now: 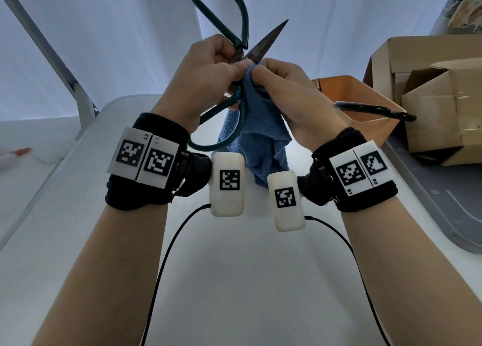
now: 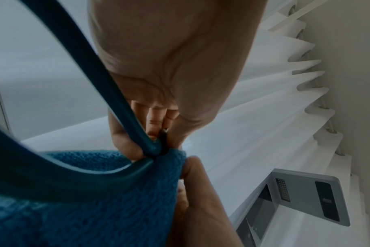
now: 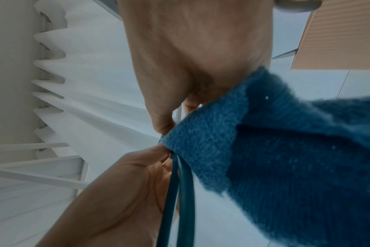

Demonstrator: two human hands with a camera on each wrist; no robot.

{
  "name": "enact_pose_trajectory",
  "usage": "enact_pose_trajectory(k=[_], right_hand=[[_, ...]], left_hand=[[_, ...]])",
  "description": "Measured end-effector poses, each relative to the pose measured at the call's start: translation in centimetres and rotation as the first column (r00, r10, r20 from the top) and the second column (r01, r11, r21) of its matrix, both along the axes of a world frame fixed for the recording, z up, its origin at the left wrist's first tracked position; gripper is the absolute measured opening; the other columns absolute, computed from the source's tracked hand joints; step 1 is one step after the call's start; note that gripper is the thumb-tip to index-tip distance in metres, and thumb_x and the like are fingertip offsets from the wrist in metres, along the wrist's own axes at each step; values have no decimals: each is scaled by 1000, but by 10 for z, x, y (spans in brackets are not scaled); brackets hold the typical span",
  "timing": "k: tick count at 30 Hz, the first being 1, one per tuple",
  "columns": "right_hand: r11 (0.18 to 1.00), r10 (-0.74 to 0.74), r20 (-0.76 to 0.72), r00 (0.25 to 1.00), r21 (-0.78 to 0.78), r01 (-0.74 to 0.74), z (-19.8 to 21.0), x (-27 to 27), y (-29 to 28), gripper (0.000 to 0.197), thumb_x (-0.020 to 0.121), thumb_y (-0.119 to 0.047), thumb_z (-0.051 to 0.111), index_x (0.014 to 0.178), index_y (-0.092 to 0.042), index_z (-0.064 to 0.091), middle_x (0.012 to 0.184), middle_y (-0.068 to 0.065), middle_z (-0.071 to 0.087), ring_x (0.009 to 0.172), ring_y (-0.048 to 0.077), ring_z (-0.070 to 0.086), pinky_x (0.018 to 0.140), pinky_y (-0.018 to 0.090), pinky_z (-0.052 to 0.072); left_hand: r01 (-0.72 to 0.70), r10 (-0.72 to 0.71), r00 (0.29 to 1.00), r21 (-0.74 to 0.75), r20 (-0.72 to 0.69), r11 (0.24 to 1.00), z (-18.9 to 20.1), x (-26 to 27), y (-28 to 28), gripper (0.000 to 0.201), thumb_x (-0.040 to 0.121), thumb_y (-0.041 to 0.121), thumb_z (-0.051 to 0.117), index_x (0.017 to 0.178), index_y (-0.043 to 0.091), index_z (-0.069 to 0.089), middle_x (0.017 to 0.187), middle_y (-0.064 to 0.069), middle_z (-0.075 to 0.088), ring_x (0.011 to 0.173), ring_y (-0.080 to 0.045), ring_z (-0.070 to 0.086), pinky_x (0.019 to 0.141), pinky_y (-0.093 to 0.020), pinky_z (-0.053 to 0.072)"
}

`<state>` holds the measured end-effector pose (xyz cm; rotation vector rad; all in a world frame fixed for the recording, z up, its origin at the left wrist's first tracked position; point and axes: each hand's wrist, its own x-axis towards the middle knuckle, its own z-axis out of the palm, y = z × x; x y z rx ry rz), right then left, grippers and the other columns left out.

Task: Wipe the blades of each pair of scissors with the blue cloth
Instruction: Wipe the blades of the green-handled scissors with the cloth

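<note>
My left hand [image 1: 221,63] grips a large pair of green-handled scissors [image 1: 271,36] near the pivot, held up above the white table [image 1: 234,280]. The scissors are spread: one dark blade points up and right, one handle loop rises at the top, and the other loop hangs below. My right hand [image 1: 271,71] pinches the blue cloth [image 1: 257,131] at the pivot; the second blade is hidden in the cloth. The rest of the cloth hangs down to the table. The left wrist view shows the green handle [image 2: 91,70] and the cloth [image 2: 95,217]. The right wrist view shows the cloth [image 3: 285,150] under my thumb.
An orange bin [image 1: 365,95] stands at the right with a black-handled pair of scissors [image 1: 373,110] lying across its rim. Cardboard boxes [image 1: 430,110] are stacked behind it. An orange-tipped object [image 1: 19,153] lies at the far left.
</note>
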<state>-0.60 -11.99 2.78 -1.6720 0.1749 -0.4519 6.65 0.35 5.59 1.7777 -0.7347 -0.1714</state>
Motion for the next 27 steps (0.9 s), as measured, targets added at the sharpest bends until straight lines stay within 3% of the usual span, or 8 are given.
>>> enact_pose_trajectory(k=[3, 7, 11, 15, 17, 20, 23, 27], right_hand=[[1000, 11, 20, 1000, -23, -10, 2, 0, 4, 15, 94, -18, 56, 82, -9, 57, 79, 9, 55, 74, 18, 55, 74, 33, 48], [998, 21, -3, 1000, -52, -21, 5, -1, 2, 22, 93, -10, 54, 72, -14, 53, 70, 0, 54, 62, 8, 53, 61, 18, 46], [993, -110, -33, 993, -53, 108, 0, 1, -9, 9, 88, -11, 57, 80, -10, 55, 74, 6, 51, 67, 11, 50, 64, 23, 44], [966, -233, -78, 969, 92, 240, -5, 4, -24, 8, 91, -14, 60, 98, -16, 58, 89, 0, 65, 82, 13, 59, 71, 27, 51], [972, -205, -56, 977, 110, 210, -6, 6, -25, 12, 90, -10, 62, 99, -18, 58, 91, 2, 69, 84, 16, 64, 73, 29, 54], [989, -120, 14, 993, 85, 118, -6, 7, -19, 15, 86, 0, 65, 87, -15, 63, 92, 15, 72, 81, 19, 67, 74, 31, 55], [995, -6, 44, 999, 100, 2, -2, 4, -12, 20, 89, 2, 56, 83, -13, 69, 90, 11, 69, 80, 17, 65, 74, 29, 55], [992, 71, 75, 995, 101, -78, 1, 1, -11, 29, 93, 5, 45, 95, -8, 71, 95, 11, 71, 76, 14, 64, 70, 24, 53]], left_hand=[[19, -19, 1000, 11, 10, 1000, 4, 1, 6, 17, 98, 14, 62, 105, 0, 57, 80, -8, 64, 59, -12, 65, 51, -25, 53], [33, -33, 999, 24, 3, 999, 9, 3, 15, 16, 97, 14, 62, 108, 3, 57, 84, -8, 70, 64, -17, 69, 52, -27, 53], [-2, 2, 1000, 12, -16, 1000, 11, 6, 20, 13, 98, 15, 61, 106, 6, 57, 79, -2, 75, 65, -20, 70, 54, -28, 55], [-40, 40, 998, -10, -39, 999, 12, 11, 26, 10, 98, 15, 61, 103, 8, 56, 78, 1, 74, 63, -18, 69, 55, -25, 53], [-36, 35, 998, -2, -49, 999, 11, 11, 26, 9, 98, 15, 62, 102, 8, 56, 80, 0, 74, 64, -18, 69, 55, -26, 53], [-17, 18, 999, 19, -46, 1000, 9, 9, 22, 11, 98, 15, 62, 104, 7, 58, 86, -6, 75, 65, -20, 70, 54, -26, 54], [-26, 26, 999, 14, -44, 1000, 7, 10, 21, 14, 97, 15, 63, 106, 6, 58, 84, -5, 72, 62, -19, 69, 52, -26, 53], [-55, 55, 998, -1, -37, 998, 4, 13, 21, 14, 97, 14, 63, 106, 7, 56, 83, -5, 70, 58, -18, 67, 50, -26, 53]])
